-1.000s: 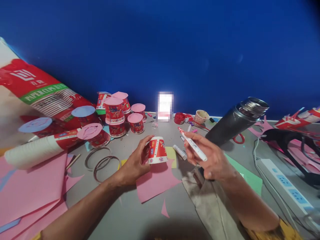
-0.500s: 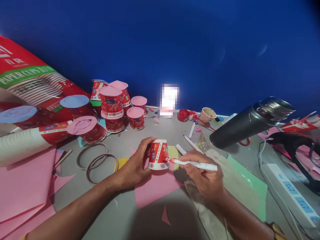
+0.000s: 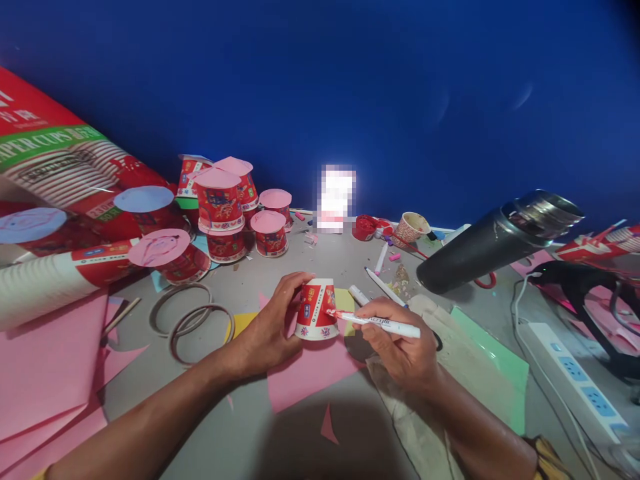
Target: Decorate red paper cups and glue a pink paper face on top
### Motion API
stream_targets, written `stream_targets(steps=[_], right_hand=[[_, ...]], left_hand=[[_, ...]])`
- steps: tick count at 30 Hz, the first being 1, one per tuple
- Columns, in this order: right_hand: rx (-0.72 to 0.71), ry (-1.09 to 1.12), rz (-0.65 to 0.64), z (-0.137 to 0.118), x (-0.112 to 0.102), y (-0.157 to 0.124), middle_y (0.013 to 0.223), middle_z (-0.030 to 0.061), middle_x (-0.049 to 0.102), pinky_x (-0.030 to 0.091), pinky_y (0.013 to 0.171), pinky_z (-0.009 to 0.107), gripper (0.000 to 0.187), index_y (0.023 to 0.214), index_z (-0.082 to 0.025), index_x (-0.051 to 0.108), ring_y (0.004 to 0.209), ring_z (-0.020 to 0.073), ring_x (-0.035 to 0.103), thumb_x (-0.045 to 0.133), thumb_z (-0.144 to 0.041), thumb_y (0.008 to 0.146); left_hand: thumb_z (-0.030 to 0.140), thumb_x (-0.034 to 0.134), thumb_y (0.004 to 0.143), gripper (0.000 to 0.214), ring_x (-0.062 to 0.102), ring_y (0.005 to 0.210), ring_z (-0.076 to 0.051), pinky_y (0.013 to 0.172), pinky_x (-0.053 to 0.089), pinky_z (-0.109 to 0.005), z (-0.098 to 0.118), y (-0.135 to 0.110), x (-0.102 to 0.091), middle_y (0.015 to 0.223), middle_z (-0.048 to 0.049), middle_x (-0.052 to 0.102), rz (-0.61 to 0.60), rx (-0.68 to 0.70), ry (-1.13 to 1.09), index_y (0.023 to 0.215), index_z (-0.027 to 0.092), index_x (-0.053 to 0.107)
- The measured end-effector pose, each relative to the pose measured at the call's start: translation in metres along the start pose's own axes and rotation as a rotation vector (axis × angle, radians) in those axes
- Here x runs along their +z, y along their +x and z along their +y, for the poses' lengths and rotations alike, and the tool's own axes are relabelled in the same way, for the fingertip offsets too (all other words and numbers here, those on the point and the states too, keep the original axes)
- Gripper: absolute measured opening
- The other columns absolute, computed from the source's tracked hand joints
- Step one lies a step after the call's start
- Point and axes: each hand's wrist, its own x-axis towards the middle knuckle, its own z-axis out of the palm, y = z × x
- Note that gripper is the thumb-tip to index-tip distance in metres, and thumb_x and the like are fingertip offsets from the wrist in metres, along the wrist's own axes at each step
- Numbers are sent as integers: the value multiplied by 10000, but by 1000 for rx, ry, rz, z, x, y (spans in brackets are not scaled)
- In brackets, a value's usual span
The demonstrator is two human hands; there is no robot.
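An upside-down red and white paper cup (image 3: 317,310) stands over pink paper (image 3: 310,383). My left hand (image 3: 273,323) is closed around the cup's left side, its fingertips partly hidden behind it. A white marker (image 3: 387,325) with a red tip lies in the pinch of my right hand (image 3: 403,343). The tip meets the printed red side of the cup, or is very close to it. Yellow paper (image 3: 345,300) shows behind the cup. Just beyond my right hand lie more pens (image 3: 385,287).
Upturned cups with pink paper tops (image 3: 220,200) stand in stacks at back left, near two grey rings (image 3: 200,333). A black thermos (image 3: 490,247) leans at the right, beyond a white power strip (image 3: 575,380). A bright pixelated screen (image 3: 336,200) stands against the blue wall.
The cup has turned a little in my left hand, its white stripe shifting right. My right hand has moved slightly left with the marker, whose tip now sits farther over the cup.
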Motion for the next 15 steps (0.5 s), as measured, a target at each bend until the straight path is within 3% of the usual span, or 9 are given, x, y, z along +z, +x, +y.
stream_targets(steps=[8,15], right_hand=[[75,-76,115,7,-1,-5,798,28,763,557,643,285,106,969,-232,732,674,180,721,628,-232,985],[-12,9,41,-2,-1,-3,778,32,768,521,579,253,113,950,-201,740,625,152,691,629,-200,973]], left_hand=[[100,726,771,782,555,1411,-324,1247,431,-534,1,1,0,1503,-150,517,7,-28,-68,1483,264,447],[113,746,752,797,550,1421,-333,1247,436,-529,4,1,-1,1518,-152,521,9,-74,-54,1482,254,456]])
